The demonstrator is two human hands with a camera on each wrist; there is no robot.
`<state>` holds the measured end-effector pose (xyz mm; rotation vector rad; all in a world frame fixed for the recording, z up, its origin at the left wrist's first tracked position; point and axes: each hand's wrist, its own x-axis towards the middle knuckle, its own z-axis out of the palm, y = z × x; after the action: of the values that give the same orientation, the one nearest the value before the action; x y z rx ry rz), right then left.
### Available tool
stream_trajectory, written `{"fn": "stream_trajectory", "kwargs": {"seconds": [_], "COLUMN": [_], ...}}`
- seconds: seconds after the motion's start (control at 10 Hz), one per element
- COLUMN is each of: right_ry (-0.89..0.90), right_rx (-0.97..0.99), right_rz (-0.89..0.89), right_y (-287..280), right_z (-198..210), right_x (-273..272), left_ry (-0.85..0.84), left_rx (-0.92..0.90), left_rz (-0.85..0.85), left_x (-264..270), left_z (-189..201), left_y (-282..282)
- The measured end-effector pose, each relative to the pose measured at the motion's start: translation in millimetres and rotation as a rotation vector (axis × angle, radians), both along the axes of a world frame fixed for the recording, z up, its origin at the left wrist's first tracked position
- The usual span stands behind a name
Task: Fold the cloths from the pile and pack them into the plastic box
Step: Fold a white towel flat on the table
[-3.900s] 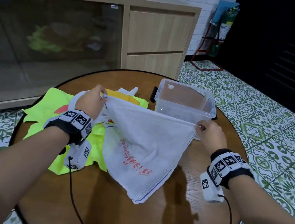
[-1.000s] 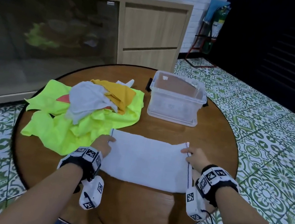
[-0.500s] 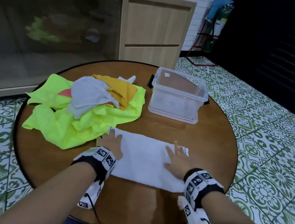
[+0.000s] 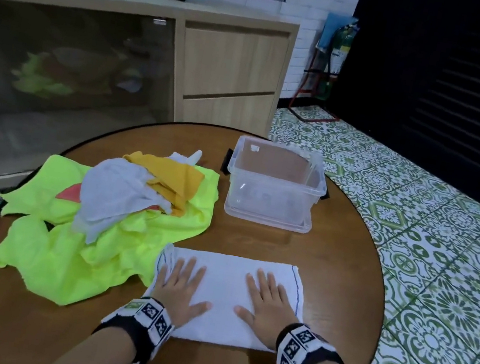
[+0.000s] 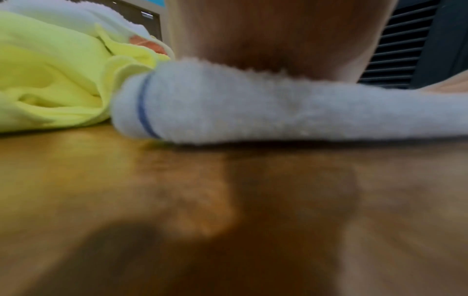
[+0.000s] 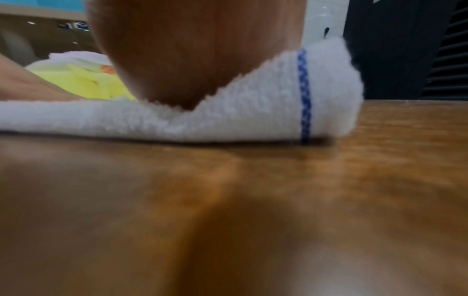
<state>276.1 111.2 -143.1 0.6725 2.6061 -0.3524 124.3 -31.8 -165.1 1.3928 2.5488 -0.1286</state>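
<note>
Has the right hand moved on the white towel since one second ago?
Yes. The right hand moved inward from the blue-striped edge of the white towel, toward its middle.

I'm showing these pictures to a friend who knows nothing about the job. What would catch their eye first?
Probably the neon yellow cloth spread on the left of the round table, with a grey cloth and an orange one heaped on it. Next, the left hand and right hand pressing flat on a folded white towel at the near edge. Behind it stands a clear plastic box.
</note>
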Motion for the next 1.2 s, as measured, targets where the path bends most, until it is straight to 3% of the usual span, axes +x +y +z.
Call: {"fn": "stream_trajectory", "kwargs": {"seconds": [0.1,0.2,0.3,0.4,0.5,0.6,0.8,1.0,1.1,1.2], "right_ry": [-0.004,-0.034,-0.147,-0.195,-0.119,-0.05,-0.003,0.0,-0.026,-0.039], "right_rx": [0.004,0.005,0.053,0.07,0.102,0.035,-0.045,0.006,-0.02,-0.002], "right_rz": [0.006,-0.012,-0.024,-0.147,-0.184,-0.11,-0.13,-0.136,-0.114,-0.111], "right_y": [14.3,30.0,45.8,57.6,51.2,20.2,-17.5,-3.8,7.6,24.3], "right_z": [-0.7,4.9,13.7,29.6,43.5,43.1,12.3,0.4,4.3,6.7], "right_x": [-2.4,5.7,15.9,19.4,-1.4,-31.5,-41.9,-40.3,-31.6,-12.8], "left_ry": [-0.027,-0.114,-0.105,-0.057,-0.016,-0.057,-0.198,-0.136,-0.16,-0.096], "left_rx": [0.007,-0.137,-0.209,-0.267,-0.157,-0.021,-0.042,-0.054,-0.12,-0.064], "left_rz": [0.061,0.084,0.099,0.13,0.115,0.04,0.212,0.257,0.176,0.127], "left_x": [-22.8,-32.5,-41.7,-37.1,-20.7,9.8,41.3,19.2,-0.5,-21.4], "left_z": [-12.3,3.7,17.4,28.6,45.2,52.8,26.2,5.4,6.1,7.4], "left_y": [-2.5,-11.7,-16.4,-7.9,21.3,51.1,45.4,29.2,19.9,5.1]}}
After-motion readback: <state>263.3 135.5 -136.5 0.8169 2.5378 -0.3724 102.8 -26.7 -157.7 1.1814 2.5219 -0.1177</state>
